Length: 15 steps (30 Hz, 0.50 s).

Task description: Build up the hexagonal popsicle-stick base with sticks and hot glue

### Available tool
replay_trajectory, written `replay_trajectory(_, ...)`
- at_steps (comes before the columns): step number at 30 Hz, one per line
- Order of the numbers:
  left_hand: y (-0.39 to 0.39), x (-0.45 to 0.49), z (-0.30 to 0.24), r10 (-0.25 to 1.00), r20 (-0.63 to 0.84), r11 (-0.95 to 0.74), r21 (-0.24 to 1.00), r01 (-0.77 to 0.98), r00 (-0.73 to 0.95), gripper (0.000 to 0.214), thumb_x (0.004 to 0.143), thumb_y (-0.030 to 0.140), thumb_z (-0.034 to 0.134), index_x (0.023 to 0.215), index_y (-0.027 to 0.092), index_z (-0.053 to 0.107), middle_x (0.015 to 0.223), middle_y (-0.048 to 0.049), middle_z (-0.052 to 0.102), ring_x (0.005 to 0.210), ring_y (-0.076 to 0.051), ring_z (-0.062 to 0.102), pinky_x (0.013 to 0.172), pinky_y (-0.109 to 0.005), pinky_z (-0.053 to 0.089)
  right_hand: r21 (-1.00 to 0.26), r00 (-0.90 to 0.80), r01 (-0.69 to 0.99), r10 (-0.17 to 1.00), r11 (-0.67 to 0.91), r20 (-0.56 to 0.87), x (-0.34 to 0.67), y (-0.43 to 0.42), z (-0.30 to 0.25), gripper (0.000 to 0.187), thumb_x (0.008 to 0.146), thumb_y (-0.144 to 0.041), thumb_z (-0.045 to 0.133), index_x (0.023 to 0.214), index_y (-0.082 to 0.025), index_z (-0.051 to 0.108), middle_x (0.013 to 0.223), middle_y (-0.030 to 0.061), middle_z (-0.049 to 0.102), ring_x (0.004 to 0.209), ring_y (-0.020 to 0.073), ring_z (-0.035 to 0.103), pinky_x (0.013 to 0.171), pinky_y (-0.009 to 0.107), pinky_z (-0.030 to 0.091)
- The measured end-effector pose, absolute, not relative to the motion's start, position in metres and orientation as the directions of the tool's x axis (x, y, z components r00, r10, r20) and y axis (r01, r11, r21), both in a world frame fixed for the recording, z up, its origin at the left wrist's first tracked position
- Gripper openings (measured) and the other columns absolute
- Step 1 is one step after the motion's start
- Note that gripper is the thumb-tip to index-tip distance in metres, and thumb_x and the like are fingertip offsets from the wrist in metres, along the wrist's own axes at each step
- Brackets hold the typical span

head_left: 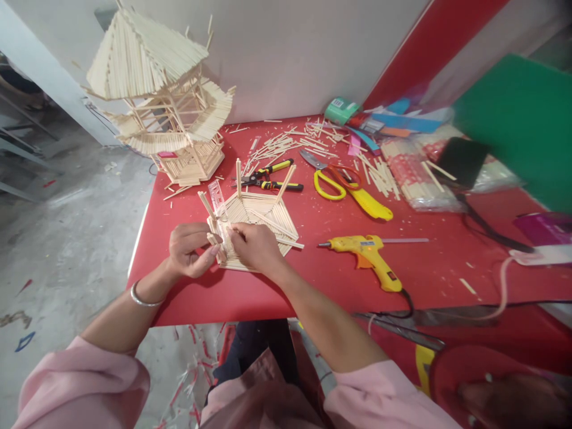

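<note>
A many-sided base of pale wooden sticks (250, 208) lies on the red table, with several upright stick posts (239, 179) at its corners. My left hand (190, 249) is at the base's left edge, its fingers and thumb closed around a short stick post (213, 239). On the base's inner side, my right hand (258, 245) is curled with fingertips pressed together close to the left-edge sticks; what they hold is hidden. A clear pinkish ruler (216, 195) lies just behind the left-edge posts. Two loose sticks (279, 229) rest across the base's right part.
A stick pagoda (167, 101) stands at the back left. Yellow-handled pliers (272, 176), scissors (330, 182), a yellow utility knife (370, 202) and a yellow glue gun (369, 250) lie to the right. Loose sticks (286, 143) and bagged sticks (415, 170) are farther back.
</note>
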<state>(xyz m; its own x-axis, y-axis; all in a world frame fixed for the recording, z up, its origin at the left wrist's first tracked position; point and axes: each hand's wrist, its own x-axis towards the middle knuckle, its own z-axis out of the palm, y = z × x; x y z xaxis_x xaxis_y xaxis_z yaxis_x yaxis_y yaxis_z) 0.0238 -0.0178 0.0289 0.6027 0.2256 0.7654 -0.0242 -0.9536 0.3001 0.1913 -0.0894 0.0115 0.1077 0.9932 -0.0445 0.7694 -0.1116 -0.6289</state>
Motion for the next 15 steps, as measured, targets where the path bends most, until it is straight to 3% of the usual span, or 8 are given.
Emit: replay_trajectory(15,-0.0179,0.0218,0.0283,0.235,0.751,-0.958,0.287,0.017,0.617,0.010,0.089,0.019,0.055,0.085,0.021,0.064,0.060,0.0001,0.060,0.050,-0.012,0.055,0.047,-0.022,0.044,-0.634,0.109,0.766,0.993,-0.108,-0.037,0.1912,-0.0892,0.0100,0.031,0.100,-0.032,0.049,0.088,-0.022,0.075,0.081,0.0033,0.076,0.076,0.0174,0.063,0.063,0.028,0.027)
